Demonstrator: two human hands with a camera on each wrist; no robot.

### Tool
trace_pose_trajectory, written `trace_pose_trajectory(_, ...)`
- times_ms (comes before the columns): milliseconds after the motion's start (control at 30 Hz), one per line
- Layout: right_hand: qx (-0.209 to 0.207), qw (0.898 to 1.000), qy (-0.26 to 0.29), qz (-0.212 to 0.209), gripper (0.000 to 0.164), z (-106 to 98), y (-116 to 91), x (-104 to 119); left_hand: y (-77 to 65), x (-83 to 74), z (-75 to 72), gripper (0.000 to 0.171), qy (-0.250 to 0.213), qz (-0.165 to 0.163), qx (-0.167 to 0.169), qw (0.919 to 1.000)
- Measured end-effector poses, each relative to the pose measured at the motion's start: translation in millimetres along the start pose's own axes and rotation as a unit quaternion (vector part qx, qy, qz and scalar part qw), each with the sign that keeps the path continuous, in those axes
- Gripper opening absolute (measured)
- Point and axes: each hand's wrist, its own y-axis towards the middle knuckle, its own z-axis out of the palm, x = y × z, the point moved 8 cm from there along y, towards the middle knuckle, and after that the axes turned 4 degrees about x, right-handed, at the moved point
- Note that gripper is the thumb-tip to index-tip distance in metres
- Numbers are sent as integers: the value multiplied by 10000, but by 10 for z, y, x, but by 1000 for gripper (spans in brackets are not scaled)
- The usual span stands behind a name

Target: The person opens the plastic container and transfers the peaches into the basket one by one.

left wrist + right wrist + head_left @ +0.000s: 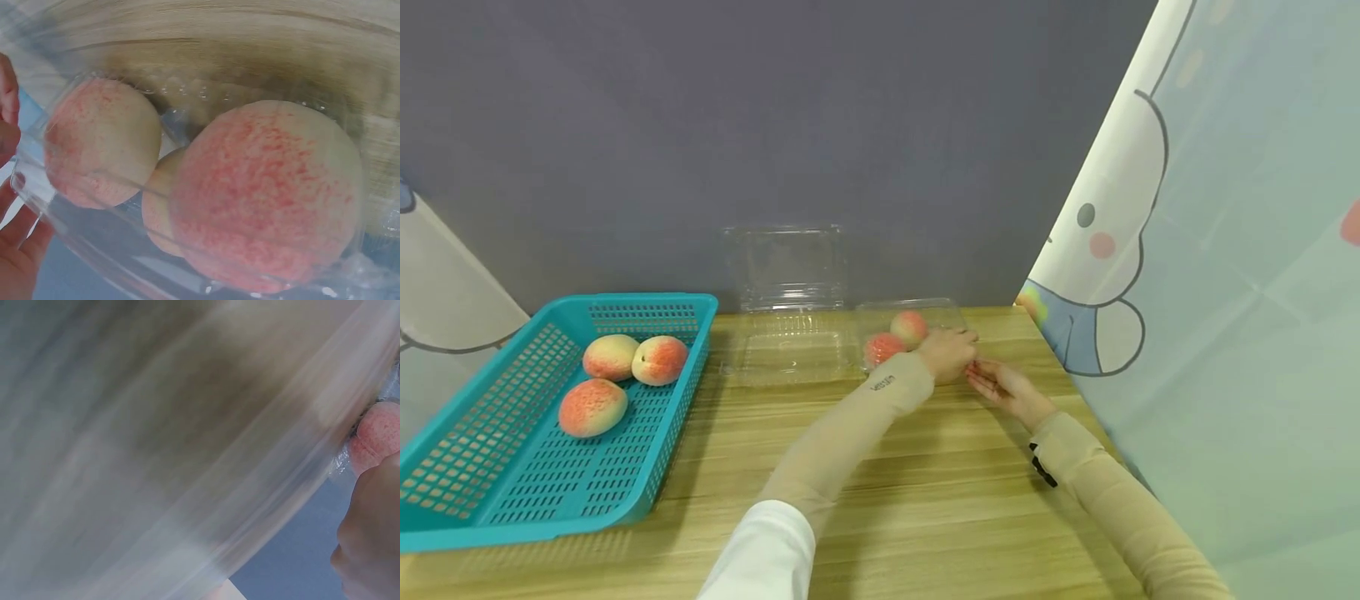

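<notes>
A clear plastic box (951, 312) with a lid over it holds peaches. Two peaches (910, 329) show through it in the head view; three can be made out in the left wrist view, the nearest peach (269, 194) large. My left hand (950, 353) lies over the box's right front corner, its fingers curled at the rim. Beside it my right hand (1006, 390) is turned partly palm up, fairly straight fingers touching the same corner. The left hand (374, 534) hides part of the box in the right wrist view.
An open clear box (793, 354), its lid raised against the grey backdrop, stands just left of the filled one. At the far left a teal basket (658, 492) holds three peaches (592, 408). A printed curtain (1247, 333) hangs along the right table edge.
</notes>
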Motion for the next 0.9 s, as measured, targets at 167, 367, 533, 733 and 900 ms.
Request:
trace_pose_trajectory(167,-53,9999,-86,-20,30,18,-6,-3,14,-19,12,24,413,57,-247,9988)
trace_pose_trajectory(367,-88,9997,-223,-98,49,42,-1,-34,7,-45,15,19,876,156,-310,9956)
trace_pose_trajectory(533,-164,9992,-267,-232,49,60,-13,-46,27,-97,26,18,1276,265,-238,9912)
trace_pose_trajectory(733,-267,9991,-5,-341,34,74,-34,-57,47,-163,45,24,1701,340,-150,9847)
trace_pose_trajectory(900,-345,9981,222,-455,29,105,-50,-60,65,-197,82,33,2160,372,9,9757)
